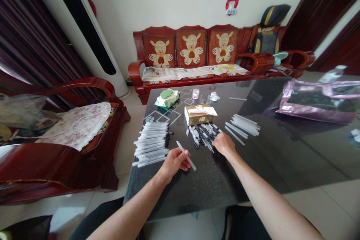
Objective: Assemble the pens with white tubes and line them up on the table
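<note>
My left hand [174, 163] is closed around a whitish translucent pen barrel [190, 160], held at a slant above the dark table. My right hand [224, 144] reaches to the right edge of a loose pile of black and clear pen parts [203, 134]; its fingertips are bent down at the pile, and what they pinch, if anything, is hidden. Left of my left hand lies a broad stack of pens [153, 142] with dark ends pointing right. Several bare translucent barrels [244, 124] lie in a bundle beyond my right hand.
Behind the pen parts stands a tissue box [197, 119]. Farther back are a green wipes pack [167, 99], a small white cup [195, 93], a crumpled tissue [214, 96] and a single barrel [237, 99]. A purple-edged plastic bag [312, 111] lies on the right of the table [270, 165].
</note>
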{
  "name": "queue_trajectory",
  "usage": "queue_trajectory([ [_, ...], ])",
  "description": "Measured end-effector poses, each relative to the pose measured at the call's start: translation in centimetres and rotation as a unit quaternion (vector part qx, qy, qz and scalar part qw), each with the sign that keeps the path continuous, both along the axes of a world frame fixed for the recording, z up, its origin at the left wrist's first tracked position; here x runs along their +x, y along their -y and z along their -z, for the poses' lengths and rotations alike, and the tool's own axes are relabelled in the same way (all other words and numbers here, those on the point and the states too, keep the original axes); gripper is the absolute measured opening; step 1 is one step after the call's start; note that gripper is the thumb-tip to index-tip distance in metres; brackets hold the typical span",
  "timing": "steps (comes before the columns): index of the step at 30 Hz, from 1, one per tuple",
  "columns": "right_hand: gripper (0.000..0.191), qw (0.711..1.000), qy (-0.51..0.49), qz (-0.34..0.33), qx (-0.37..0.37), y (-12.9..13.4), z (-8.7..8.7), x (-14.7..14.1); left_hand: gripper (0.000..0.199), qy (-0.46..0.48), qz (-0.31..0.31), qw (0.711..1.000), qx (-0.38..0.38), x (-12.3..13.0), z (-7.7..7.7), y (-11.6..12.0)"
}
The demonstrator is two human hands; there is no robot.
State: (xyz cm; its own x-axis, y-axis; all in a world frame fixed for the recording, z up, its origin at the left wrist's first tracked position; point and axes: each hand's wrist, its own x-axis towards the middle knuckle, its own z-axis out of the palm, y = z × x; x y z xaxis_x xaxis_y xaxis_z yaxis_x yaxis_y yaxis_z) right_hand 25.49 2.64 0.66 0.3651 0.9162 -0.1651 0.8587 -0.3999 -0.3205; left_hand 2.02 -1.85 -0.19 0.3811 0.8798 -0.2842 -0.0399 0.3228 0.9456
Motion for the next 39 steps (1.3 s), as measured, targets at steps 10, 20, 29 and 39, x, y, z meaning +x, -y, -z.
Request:
queue_trajectory([
  [10, 0.013, 0.981, -0.131, -0.094, 0.105, 1.0, -0.7, -0.5, 0.036, 0.029, -0.04, 0.999, -0.008, -0.5, -0.6, -0.6],
  [20, 0.011, 0.823, -0.486, -0.279, -0.098, 4.8, -1.3, -2.1, 0.023, 0.127, -0.138, 0.982, -0.022, -3.0, -1.8, -2.8],
  [29, 0.01, 0.815, -0.482, -0.296, -0.126, 4.8, -0.9, -2.2, 0.021, 0.131, -0.179, 0.975, -0.016, -3.2, -2.1, -3.1],
  [39, 0.008, 0.824, -0.47, -0.292, -0.125, 4.7, -0.7, -2.0, 0.026, 0.072, -0.171, 0.983, 0.009, -3.7, -2.2, -3.4],
])
